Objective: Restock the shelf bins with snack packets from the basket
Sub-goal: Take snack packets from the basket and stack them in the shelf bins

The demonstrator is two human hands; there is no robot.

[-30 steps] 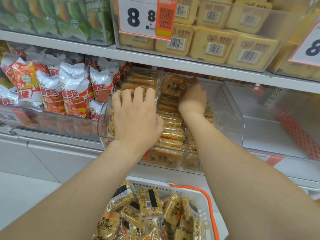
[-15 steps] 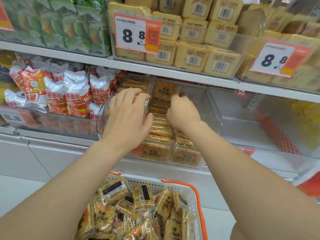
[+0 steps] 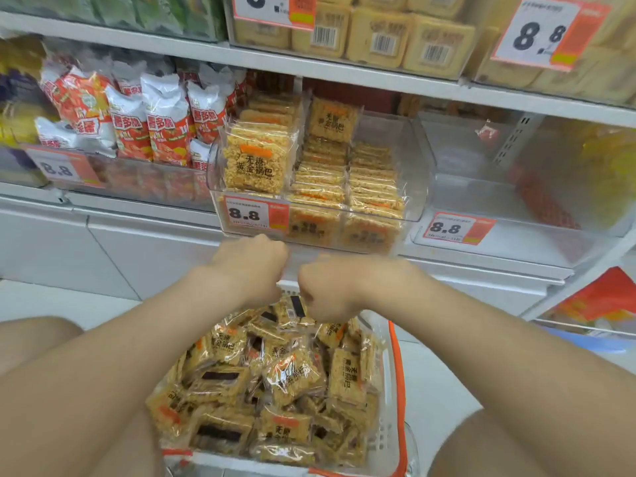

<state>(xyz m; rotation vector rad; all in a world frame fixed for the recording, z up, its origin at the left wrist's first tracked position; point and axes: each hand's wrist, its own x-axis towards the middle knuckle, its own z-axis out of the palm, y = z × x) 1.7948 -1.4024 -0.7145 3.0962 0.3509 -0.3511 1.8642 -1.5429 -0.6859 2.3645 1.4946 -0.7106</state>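
Three part-filled rows stand in the bin [image 3: 421,166], the basket [image 3: 387,407] brims with snack packets [image 3: 292,373], and the left hand [image 3: 251,266] and right hand [image 3: 330,290] curl over it, any grip hidden.

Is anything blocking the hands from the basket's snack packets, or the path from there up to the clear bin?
Nothing visible does. The left hand and right hand hang just above the uncovered packets at the far end of the basket, and the clear bin above is open on top.

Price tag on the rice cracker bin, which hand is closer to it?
Left. The left hand sits directly below the price tag; the right hand is lower and off to the right.
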